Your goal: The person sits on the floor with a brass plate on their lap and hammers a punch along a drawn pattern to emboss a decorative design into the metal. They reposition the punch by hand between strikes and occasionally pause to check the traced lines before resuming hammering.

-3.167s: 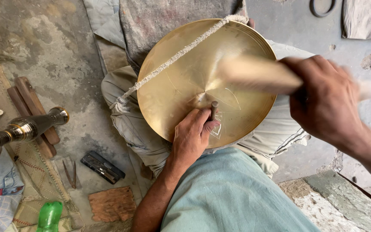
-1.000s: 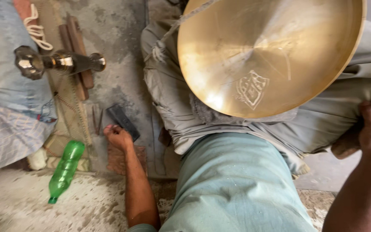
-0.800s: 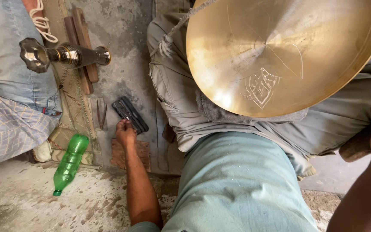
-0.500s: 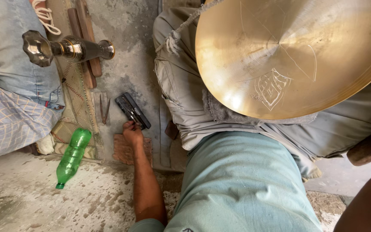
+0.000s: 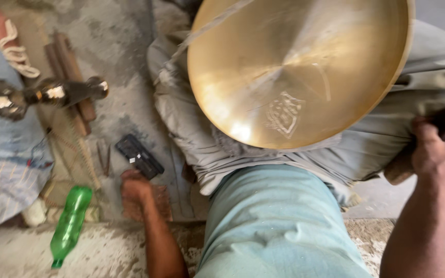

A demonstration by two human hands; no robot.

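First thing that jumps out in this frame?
The big golden metal disc resting on the seated person's lap, filling the upper middle. Next, the green plastic bottle lying on the floor at lower left, near the left hand, which reaches down beside a small black flat object. The right hand is at the right edge.

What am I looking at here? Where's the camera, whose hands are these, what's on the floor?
There is no machine: a person sits on the ground, and a camera on their head looks down at their lap. A big round brass disc rests on their knees. The left hand is down on the floor, at a small black box. The right hand is at the right edge, closed on something dark that is mostly out of view. On the floor to the left lie a green plastic bottle, some wooden sticks and a metal tool with shiny ends.
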